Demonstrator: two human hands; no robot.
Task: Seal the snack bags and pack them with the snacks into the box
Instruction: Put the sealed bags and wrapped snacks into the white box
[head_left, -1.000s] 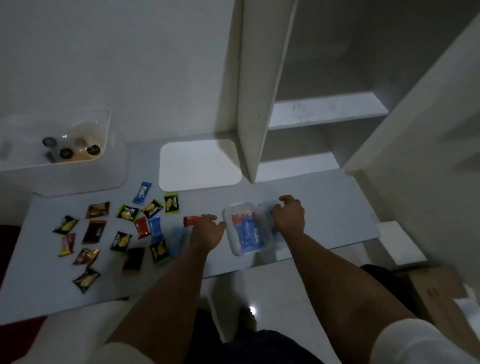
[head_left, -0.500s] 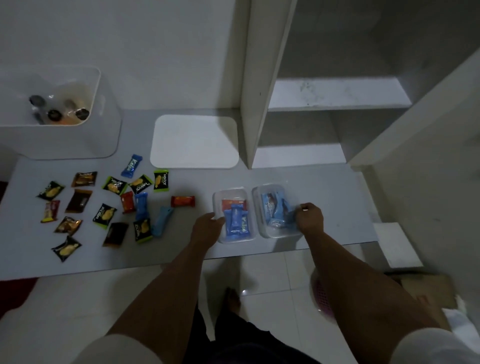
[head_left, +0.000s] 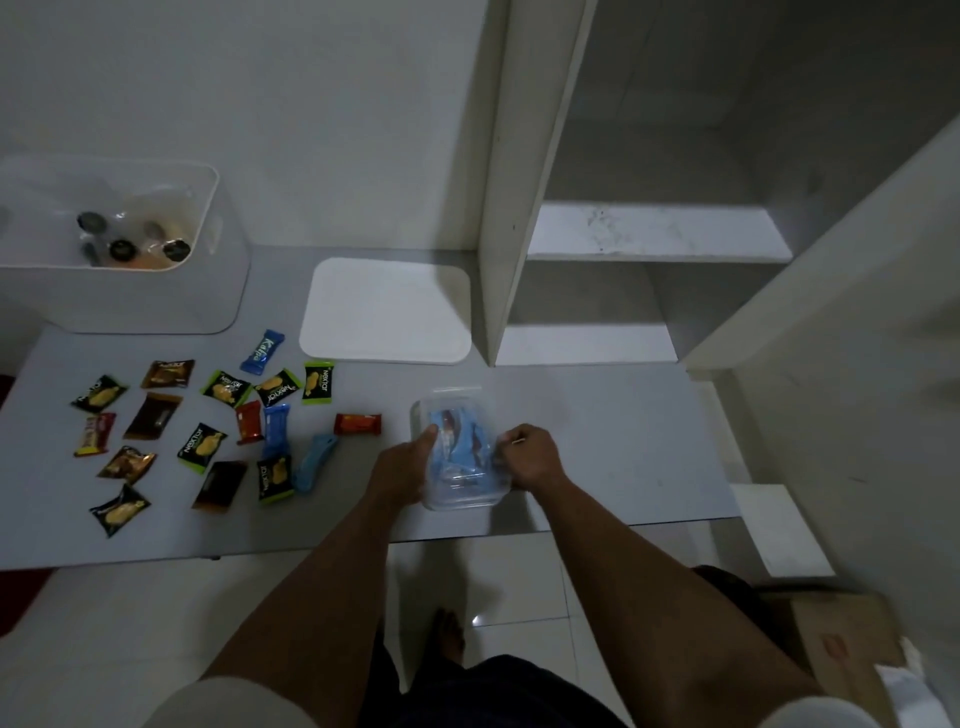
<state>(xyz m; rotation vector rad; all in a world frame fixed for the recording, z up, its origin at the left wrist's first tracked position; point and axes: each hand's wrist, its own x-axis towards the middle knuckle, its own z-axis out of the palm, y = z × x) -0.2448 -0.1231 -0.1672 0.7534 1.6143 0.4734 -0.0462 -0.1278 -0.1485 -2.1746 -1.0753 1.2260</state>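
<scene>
Clear plastic snack container (head_left: 457, 452) holding blue wrapped snacks, gripped on both sides by left hand (head_left: 402, 470) and right hand (head_left: 530, 457) near the grey surface (head_left: 597, 441) front edge, white bin (head_left: 124, 291) at back left holding dark-capped bottles, loose snack packets (head_left: 202, 441) scattered between

Domestic interior, dimly lit. A low grey tabletop (head_left: 597, 441) stands against a plain white wall beside built-in white shelving (head_left: 654, 234). The glossy tiled floor (head_left: 519, 582), a white storage bin (head_left: 119, 291), wrapped snacks (head_left: 208, 431) scattered on the table and a cardboard box (head_left: 841, 654) on the floor indicate a home.
</scene>
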